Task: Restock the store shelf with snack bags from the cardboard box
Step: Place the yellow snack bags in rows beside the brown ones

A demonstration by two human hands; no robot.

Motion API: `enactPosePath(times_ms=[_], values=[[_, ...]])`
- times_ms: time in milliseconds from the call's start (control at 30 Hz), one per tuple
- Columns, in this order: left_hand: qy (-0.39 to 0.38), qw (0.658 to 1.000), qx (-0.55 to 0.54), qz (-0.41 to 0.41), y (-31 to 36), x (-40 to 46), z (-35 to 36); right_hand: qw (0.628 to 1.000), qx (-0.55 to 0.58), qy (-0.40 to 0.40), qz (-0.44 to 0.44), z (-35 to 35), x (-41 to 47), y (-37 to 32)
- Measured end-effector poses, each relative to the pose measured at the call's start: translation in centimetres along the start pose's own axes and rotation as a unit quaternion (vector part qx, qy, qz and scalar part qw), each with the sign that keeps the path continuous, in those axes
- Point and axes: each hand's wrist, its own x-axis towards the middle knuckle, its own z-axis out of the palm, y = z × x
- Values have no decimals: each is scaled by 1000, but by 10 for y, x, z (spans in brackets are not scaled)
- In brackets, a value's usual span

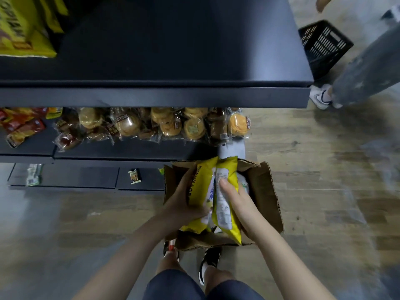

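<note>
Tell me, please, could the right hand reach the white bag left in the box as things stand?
Probably not yet. The right hand grips a yellow bag, its fingers full, and that bag hangs over the white bag in the box. With the yellow bag shelved, the open box would leave the way free.

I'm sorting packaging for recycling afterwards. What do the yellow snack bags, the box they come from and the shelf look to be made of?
Yellow snack bags: likely thin plastic film, glossy; they crinkle and catch light.
Cardboard box: brown corrugated cardboard, matte, with bent flaps.
Shelf: probably painted metal, dark with a satin sheen and thin straight edges, though that is less certain.
</note>
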Motion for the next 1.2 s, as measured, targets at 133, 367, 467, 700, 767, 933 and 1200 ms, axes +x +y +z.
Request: enactPosePath(times_ms=[133, 367, 467, 700, 767, 933, 1200], values=[[110, 989, -2, 100, 20, -14, -11, 994, -15, 65, -91, -3, -19, -30], [233, 945, 73, 216, 78, -41, -30, 976, -70, 51, -200, 6, -47, -101], [234, 946, 34, 220, 96, -58, -33, 968, -57, 53, -239, 13, -64, -128], [264, 918, -29, 294, 138, -104, -55, 940, -9, 101, -327, 23, -76, -186], [305, 895, -27, 325, 153, -104, -74, 932, -22, 101, -348, 27, -70, -206], [372, 842, -6, 391, 192, -62, -131, 905, -39, 133, -401, 50, -25, -256], [428, 805, 120, 392, 232, 25, -185, 887, -36, 181, -424, 96, 69, -311]])
